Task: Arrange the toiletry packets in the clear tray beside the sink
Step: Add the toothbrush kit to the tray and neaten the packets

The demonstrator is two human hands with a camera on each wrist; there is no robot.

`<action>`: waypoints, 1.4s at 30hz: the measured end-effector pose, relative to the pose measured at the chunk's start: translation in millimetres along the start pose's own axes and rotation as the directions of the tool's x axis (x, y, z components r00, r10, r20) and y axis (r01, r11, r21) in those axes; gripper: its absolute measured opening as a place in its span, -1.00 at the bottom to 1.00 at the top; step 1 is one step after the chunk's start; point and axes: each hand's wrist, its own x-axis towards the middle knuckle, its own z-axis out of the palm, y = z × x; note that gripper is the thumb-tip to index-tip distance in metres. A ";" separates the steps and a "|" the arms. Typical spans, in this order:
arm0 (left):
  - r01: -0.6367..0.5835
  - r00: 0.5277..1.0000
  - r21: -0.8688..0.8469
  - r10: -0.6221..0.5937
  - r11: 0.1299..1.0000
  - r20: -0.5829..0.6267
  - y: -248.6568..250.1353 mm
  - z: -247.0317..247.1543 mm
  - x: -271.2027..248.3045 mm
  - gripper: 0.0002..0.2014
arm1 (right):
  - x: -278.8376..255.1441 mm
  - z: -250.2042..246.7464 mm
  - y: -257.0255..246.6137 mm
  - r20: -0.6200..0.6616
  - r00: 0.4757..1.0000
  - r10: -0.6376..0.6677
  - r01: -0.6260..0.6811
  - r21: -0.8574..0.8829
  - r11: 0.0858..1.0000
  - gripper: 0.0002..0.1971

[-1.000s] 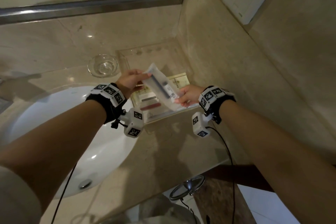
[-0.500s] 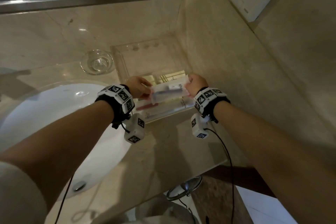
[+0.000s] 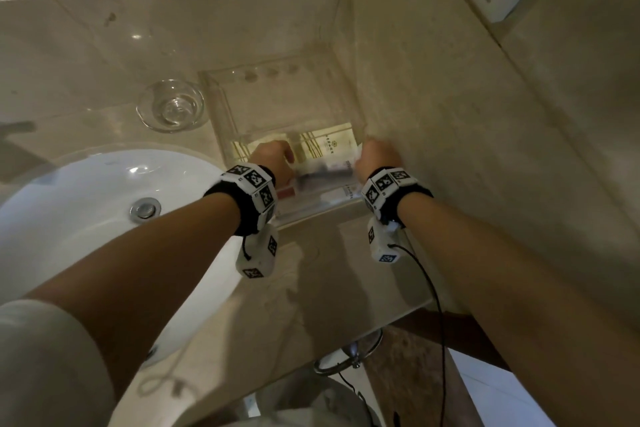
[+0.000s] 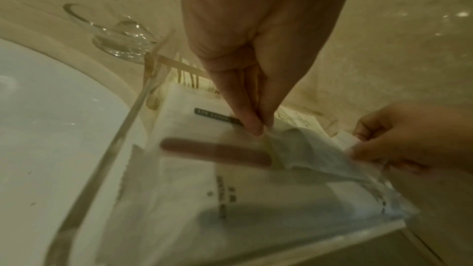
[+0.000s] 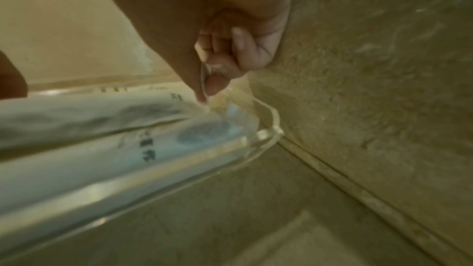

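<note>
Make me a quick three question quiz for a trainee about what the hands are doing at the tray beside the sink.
1. True or false: both hands pinch the same packet.
2. Which sits just left of the clear tray in the head view? A) glass dish B) soap bottle C) folded towel
3. Fill in: the packet is held over other packets lying in the near end of the ____.

Key
1. True: the left hand pinches one end, the right hand the other.
2. A, the glass dish.
3. Tray.

packets (image 3: 325,180) in tray (image 3: 214,104), right of sink (image 3: 86,204)
</note>
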 end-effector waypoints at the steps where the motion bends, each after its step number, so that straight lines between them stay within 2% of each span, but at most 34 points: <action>1: -0.001 1.000 0.008 0.001 1.000 -0.005 0.5 1.6 -0.4 -0.73 | -0.3 1.5 -0.5 0.000 1.000 0.012 -0.012 -0.012 1.000 -0.76; 6: -0.005 1.000 0.066 0.004 0.998 0.005 3.6 5.0 -3.0 -0.72 | -4.2 2.6 -1.8 0.003 0.998 0.070 -0.070 -0.013 0.997 -0.65; 11: 0.016 1.000 0.057 -0.014 0.998 -0.021 -4.9 -14.5 -5.1 -0.76 | -9.0 -5.6 -8.5 -0.059 0.997 0.042 -0.037 0.093 0.995 -0.59; 14: 0.052 0.997 0.034 -0.050 0.998 -0.065 -15.3 -30.0 -8.8 -0.81 | -11.6 -6.8 -20.3 -0.080 0.995 -0.062 0.080 0.246 0.966 -0.71; 16: 0.082 0.992 0.029 -0.079 0.996 -0.098 -23.9 -37.7 -13.2 -0.80 | -14.4 -2.1 -33.6 -0.044 0.985 -0.168 0.172 0.390 0.905 -0.81; 19: 0.122 0.987 -0.017 -0.123 0.992 -0.106 -36.8 -44.2 -19.5 -0.77 | -21.1 4.0 -59.3 0.051 0.963 -0.266 0.202 0.520 0.830 -0.75; 22: 0.131 0.988 -0.050 -0.135 0.990 -0.076 -41.5 -45.1 -23.7 -0.76 | -21.3 7.2 -82.1 0.177 0.946 -0.271 0.178 0.415 0.892 -0.69; 25: 0.136 0.989 -0.046 -0.138 0.990 -0.049 -43.2 -45.2 -25.0 -0.72 | -13.7 8.1 -94.2 0.233 0.954 -0.186 0.104 0.327 0.939 -0.67; 29: 0.128 0.991 -0.025 -0.129 0.991 -0.034 -45.3 -44.5 -24.8 -0.67 | -9.6 10.4 -97.5 0.300 0.939 -0.169 0.087 0.268 0.959 -0.64; 36: 0.074 0.997 0.160 -0.079 0.984 0.026 -50.2 -45.1 -24.3 -0.58 | -12.4 12.4 -99.1 0.326 0.927 -0.186 0.127 0.195 0.972 -0.64; 42: -0.050 0.994 0.382 0.011 0.923 0.105 -50.4 -37.5 -26.4 -0.54 | -24.9 6.2 -104.3 0.268 0.930 -0.253 0.259 0.012 0.966 -0.66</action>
